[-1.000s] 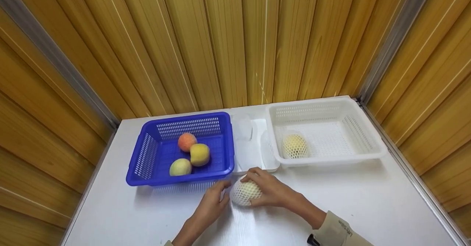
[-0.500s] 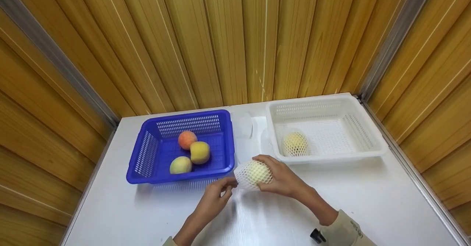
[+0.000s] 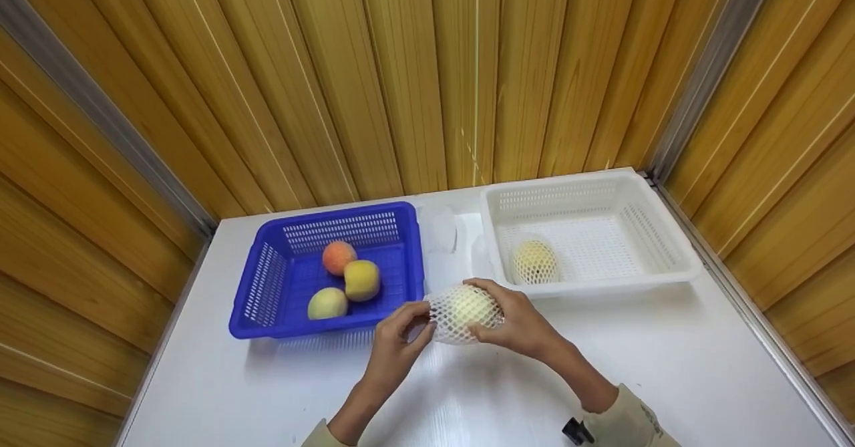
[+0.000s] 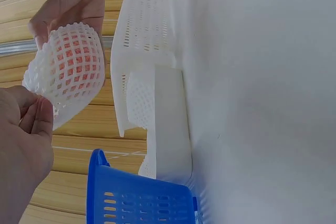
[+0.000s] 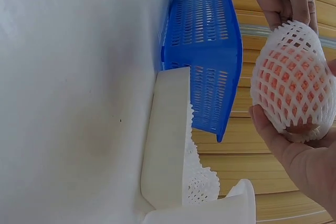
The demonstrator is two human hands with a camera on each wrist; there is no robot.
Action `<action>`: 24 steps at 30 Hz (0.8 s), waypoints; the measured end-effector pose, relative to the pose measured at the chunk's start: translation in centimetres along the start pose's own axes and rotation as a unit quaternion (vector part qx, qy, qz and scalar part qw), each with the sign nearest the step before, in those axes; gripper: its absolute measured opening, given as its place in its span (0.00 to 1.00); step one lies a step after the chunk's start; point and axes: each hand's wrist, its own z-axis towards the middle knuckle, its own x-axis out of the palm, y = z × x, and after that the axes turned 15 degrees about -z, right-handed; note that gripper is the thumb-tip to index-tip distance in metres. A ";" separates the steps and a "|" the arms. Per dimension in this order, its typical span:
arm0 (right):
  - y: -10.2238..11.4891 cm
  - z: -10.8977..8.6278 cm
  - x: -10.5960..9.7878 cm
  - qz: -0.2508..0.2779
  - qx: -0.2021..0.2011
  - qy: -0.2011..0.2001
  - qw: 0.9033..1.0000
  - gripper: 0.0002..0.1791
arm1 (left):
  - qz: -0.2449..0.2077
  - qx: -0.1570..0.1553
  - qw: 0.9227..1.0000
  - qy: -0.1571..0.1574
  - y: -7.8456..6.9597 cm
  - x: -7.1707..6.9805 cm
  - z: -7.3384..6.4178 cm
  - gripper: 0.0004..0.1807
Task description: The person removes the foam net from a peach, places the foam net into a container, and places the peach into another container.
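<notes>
A peach (image 5: 295, 85) inside a white foam net sleeve (image 3: 449, 315) is held up over the table, its reddish skin showing through the mesh in both wrist views. My right hand (image 3: 524, 323) grips the wrapped peach from the right, thumb below and fingers over the top. On the other side, my left hand (image 3: 395, 347) pinches the loose left end of the sleeve between thumb and fingers; the left wrist view shows these fingertips (image 4: 42, 109) at the mesh edge.
At left, a blue basket (image 3: 320, 327) holds 3 peaches (image 3: 362, 280). A white basket (image 3: 601, 280) at right contains one netted fruit (image 3: 536, 262). Between the baskets sits a white box (image 5: 165, 140) with more foam nets (image 5: 202, 182). Wood-look panels (image 3: 401, 86) stand behind.
Both hands have lifted the netted peach off the table, up and slightly right. My left fingers have gone from beside the sleeve to pinching its end.
</notes>
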 end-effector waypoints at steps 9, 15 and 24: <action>-0.1 -0.2 -0.2 -0.013 -0.010 0.001 1.000 0.37 | -0.008 -0.103 0.994 0.028 -0.5 0.7 0.0 0.27; 0.0 -0.1 0.1 0.000 -0.017 0.001 1.000 0.37 | 0.004 -0.121 0.992 0.040 -0.4 1.3 0.0 0.34; 0.0 -0.1 0.7 0.039 -0.001 0.006 0.999 0.36 | -0.001 -0.133 0.990 0.035 -0.1 1.8 0.2 0.33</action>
